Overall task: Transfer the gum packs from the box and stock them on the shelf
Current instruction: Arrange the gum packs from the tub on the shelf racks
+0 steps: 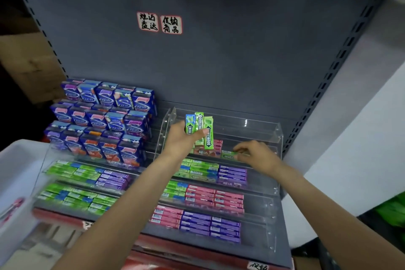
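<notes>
My left hand (183, 138) grips a small fan of green gum packs (199, 128) upright, over the upper tiers of the clear acrylic rack (278, 138) on the right of the shelf. My right hand (255, 153) pinches a single green gum pack (229, 155) that lies flat on an upper tier, next to pink packs (217, 144). The tiers below hold rows of green, pink and purple packs. A white box (15, 160) stands at the left edge, blurred.
Stacked blue and purple gum cartons (105, 120) fill the shelf's left rear. A second clear rack (83, 182) with green and purple packs sits in front of them. The grey back panel (219, 61) carries two handwritten labels. A white wall is on the right.
</notes>
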`<state>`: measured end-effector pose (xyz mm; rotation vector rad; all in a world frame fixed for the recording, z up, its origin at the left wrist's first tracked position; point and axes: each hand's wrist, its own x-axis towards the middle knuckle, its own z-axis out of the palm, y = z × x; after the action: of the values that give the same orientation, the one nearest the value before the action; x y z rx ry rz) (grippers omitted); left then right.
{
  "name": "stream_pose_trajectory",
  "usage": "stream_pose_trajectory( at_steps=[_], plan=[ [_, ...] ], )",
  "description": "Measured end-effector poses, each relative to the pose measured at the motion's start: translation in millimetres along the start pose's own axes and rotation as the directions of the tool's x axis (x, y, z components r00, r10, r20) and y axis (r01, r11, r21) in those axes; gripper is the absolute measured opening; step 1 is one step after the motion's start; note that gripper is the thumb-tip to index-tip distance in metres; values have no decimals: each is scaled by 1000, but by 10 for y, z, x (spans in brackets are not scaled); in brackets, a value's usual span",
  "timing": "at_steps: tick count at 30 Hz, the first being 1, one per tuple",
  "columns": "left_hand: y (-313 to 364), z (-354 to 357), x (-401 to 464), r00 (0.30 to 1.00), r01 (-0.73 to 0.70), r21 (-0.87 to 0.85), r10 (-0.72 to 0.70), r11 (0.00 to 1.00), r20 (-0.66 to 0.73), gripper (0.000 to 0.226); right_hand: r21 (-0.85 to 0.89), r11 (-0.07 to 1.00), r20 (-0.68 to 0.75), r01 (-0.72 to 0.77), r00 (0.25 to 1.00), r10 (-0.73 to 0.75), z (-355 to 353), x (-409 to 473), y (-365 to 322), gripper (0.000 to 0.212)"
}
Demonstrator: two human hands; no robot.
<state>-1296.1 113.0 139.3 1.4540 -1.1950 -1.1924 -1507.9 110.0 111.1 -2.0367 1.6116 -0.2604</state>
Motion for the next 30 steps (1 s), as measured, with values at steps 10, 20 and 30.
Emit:
stream_pose_trajectory(
  at_steps=[10,20,30],
  plan=[
    [111,139,-92,969,-103,141,68,985,236,15,550,823,-229,144,973,-17,-181,-58,-234,33],
    [110,170,28,993,-45,99,34,994,109,20,666,733,-351,138,925,145,-319,-120,22,19],
    [99,112,43,990,4,65,-13,998,139,9,208,978,-304,-1,951,66,-17,-99,209,15]
  ],
)
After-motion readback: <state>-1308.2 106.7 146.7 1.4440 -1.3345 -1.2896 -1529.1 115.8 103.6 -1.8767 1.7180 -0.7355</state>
